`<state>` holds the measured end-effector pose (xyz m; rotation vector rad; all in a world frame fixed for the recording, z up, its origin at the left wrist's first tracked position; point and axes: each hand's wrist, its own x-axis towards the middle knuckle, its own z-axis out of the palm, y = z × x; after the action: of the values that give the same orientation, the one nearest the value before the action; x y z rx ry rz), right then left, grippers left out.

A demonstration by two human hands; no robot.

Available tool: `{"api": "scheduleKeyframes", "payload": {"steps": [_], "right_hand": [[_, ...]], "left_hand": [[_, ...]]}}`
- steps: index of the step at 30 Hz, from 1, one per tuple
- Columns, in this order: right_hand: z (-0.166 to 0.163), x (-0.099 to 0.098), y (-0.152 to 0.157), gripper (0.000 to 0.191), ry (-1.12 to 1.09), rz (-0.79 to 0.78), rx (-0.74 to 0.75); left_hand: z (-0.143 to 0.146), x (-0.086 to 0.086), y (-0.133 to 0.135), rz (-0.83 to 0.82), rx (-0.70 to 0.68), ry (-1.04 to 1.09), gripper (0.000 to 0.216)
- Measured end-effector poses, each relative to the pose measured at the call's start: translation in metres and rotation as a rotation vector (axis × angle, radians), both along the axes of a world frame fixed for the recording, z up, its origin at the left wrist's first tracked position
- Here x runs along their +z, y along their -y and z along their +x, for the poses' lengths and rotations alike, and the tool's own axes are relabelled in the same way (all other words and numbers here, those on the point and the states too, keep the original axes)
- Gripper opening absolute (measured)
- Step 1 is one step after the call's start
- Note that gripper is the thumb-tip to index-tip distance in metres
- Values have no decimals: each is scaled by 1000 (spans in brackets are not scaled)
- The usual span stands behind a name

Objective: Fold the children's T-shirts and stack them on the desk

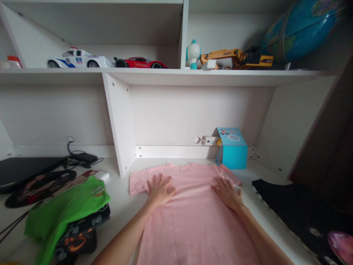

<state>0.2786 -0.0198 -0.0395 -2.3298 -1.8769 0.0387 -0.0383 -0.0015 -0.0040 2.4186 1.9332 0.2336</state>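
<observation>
A pink T-shirt (193, 217) lies spread flat on the white desk (121, 206), its sleeves pointing left and right. My left hand (160, 189) rests flat on the shirt near the left sleeve, fingers spread and open. My right hand (227, 192) presses flat on the shirt near the right sleeve, fingers also stretched out. Neither hand holds anything.
A pile of green (66, 209) and dark clothes sits at the left, a black garment (298, 213) at the right. A blue box (231, 149) stands behind the shirt. A laptop (24, 169) and cables lie far left. Toy cars (79, 59), an excavator (237, 57) and a globe (303, 29) fill the shelf above.
</observation>
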Motion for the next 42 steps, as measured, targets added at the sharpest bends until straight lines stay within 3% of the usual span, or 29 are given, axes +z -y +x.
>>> {"api": "scheduleKeyframes", "payload": {"steps": [42], "right_hand": [[1, 7, 2, 56, -29, 5, 5]], "left_hand": [[-1, -4, -7, 2, -42, -16, 68]]}}
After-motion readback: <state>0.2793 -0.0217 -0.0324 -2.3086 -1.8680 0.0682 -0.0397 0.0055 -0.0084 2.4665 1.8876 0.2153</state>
